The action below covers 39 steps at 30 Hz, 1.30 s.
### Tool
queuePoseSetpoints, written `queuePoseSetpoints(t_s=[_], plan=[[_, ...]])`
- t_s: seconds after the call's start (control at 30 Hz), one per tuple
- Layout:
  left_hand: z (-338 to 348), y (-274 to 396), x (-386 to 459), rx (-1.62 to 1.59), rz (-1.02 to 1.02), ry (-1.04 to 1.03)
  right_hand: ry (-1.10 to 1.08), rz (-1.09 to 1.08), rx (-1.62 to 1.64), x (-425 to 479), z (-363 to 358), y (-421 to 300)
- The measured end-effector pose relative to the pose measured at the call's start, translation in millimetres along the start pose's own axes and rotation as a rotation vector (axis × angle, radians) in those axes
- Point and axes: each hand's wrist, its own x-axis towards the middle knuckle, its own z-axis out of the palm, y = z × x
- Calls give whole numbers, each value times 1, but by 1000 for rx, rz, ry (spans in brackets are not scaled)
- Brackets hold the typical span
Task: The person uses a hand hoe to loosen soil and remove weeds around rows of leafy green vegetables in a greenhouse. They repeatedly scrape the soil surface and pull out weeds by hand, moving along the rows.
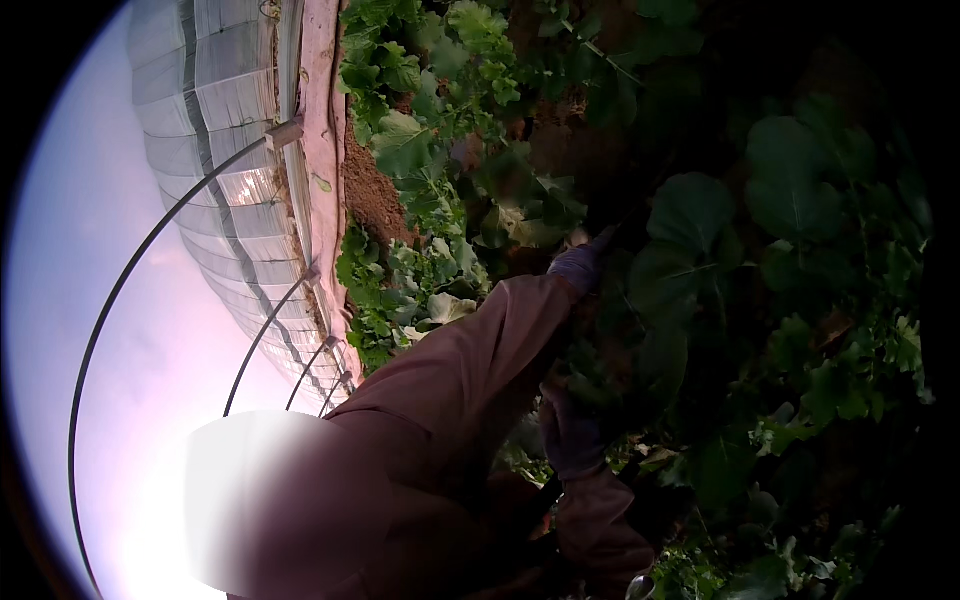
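Note:
My left hand [579, 267], in a purplish glove, reaches out from a dusty-pink sleeve into deep shade among broad green leaves. Its fingers are mostly lost in the dark, so what they touch is not clear. Nearest to it is a pale, yellowish leaf [517, 226]. Lower in the view, my right hand [571, 435] is also gloved and looks curled, beside shaded leaves [596, 386]. Whether anything lies inside its fingers is too dark to see. A large leaf [690, 214] with pale veins stands to the right of both hands.
Leafy plants [420, 150] grow along bare brown soil [373, 196]. Pale sheeting [321, 165] edges the bed at left, where thin hoops [139, 251] arch upward. Beyond stands a plastic-covered greenhouse [232, 112]. A shiny metal piece [640, 586] shows at the bottom. The right side is very dark.

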Motion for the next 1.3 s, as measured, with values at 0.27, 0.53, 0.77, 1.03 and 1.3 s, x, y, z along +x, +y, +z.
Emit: queuePoseSetpoints(t_s=[0.27, 0.53, 0.77, 1.03, 1.3], plan=[[-41, 76, -4, -193, 94, -66, -39, 93, -41, -13, -3, 12], [-61, 154, 114, -248, 184, 60, -10, 34, -96, -15, -9, 18], [5, -33, -23, -5, -89, -129, -128, 138, 24, -6, -6, 14], [-22, 32, 8, -6, 119, 62, -32, 66, -60, -7, -12, 7], [-7, 11, -6, -421, 21, -82, -103, 74, -5, -8, -5, 7]])
